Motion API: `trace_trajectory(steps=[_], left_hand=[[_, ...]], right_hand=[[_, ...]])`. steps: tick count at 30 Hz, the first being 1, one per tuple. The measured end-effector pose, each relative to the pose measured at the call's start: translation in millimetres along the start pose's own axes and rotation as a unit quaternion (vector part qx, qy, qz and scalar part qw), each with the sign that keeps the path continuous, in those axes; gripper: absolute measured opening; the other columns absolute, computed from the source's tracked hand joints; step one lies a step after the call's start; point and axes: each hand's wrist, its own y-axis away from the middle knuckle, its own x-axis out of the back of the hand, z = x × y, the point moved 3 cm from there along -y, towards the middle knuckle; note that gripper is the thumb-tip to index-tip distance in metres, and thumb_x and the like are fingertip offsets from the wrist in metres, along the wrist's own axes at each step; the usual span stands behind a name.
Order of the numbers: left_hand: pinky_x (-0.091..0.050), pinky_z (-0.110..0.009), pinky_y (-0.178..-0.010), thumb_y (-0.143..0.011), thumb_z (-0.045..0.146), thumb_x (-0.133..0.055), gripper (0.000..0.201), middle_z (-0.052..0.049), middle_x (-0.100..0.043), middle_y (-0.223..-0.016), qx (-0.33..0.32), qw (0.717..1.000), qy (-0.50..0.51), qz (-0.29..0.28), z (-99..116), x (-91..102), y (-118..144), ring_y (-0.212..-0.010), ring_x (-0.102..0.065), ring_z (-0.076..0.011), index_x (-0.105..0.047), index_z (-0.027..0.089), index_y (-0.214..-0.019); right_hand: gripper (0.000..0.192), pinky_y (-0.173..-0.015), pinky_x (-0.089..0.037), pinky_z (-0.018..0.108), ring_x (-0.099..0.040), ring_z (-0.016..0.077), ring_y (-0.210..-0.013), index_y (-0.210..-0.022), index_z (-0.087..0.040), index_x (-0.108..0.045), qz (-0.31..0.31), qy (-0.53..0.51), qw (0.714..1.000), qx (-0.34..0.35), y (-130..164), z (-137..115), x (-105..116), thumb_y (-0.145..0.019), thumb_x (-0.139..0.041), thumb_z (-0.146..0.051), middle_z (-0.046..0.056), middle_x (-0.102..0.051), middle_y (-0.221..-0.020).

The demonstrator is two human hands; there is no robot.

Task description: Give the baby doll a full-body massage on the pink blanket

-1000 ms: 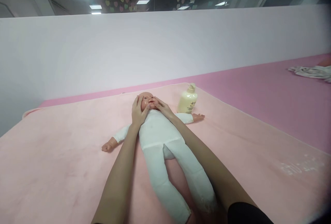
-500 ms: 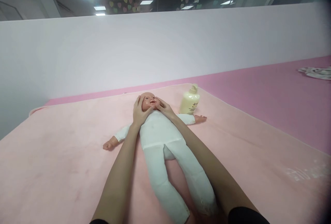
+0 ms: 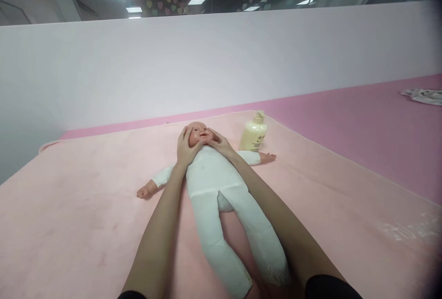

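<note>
A baby doll (image 3: 214,172) with a white cloth body lies on its back on a pink towel (image 3: 86,225), its arms spread and its legs toward me. My left hand (image 3: 185,148) cups the left side of the doll's head, with the thumb near its chin. On the other cheek rests my right hand (image 3: 221,144), thumb along the jaw and fingers curved round the side. Between the two hands the doll's face shows. Beside the doll's arm on the right stands a pale yellow pump bottle (image 3: 253,134), which neither hand touches.
The towel lies over a pink surface (image 3: 362,119) that stretches to the right. A low white wall (image 3: 207,64) runs along the back, with dark glass above it. At the far right lies a patterned cloth (image 3: 423,96).
Both hands stay on the doll's head with hardly any visible movement. The view has shifted very slightly.
</note>
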Motion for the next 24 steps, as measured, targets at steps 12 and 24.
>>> trace_trajectory(steps=[12,24], left_hand=[[-0.028,-0.043,-0.115,-0.078,0.048,-0.068,0.068,-0.008,-0.035,-0.150,0.000,1.000,0.001,0.006,-2.4,-0.6,0.8,-0.139,-0.031,-0.0269,-0.044,0.028,-0.139],[-0.028,-0.042,-0.114,-0.079,0.049,-0.066,0.068,-0.009,-0.037,-0.149,-0.010,1.000,-0.003,0.014,-4.1,-1.0,0.8,-0.138,-0.033,-0.0261,-0.044,0.025,-0.139]], right_hand=[[0.092,-0.109,-0.039,0.039,-0.050,0.0260,-0.125,-0.136,-0.018,-0.050,-0.006,-0.019,1.000,-0.007,-1.3,3.6,-0.3,-0.055,-0.083,-0.050,0.010,-0.052,-0.137],[0.092,-0.110,-0.039,0.039,-0.049,0.0266,-0.126,-0.134,-0.020,-0.052,0.002,-0.021,1.000,-0.013,0.3,1.1,-1.9,-0.054,-0.083,-0.050,0.008,-0.051,-0.138]])
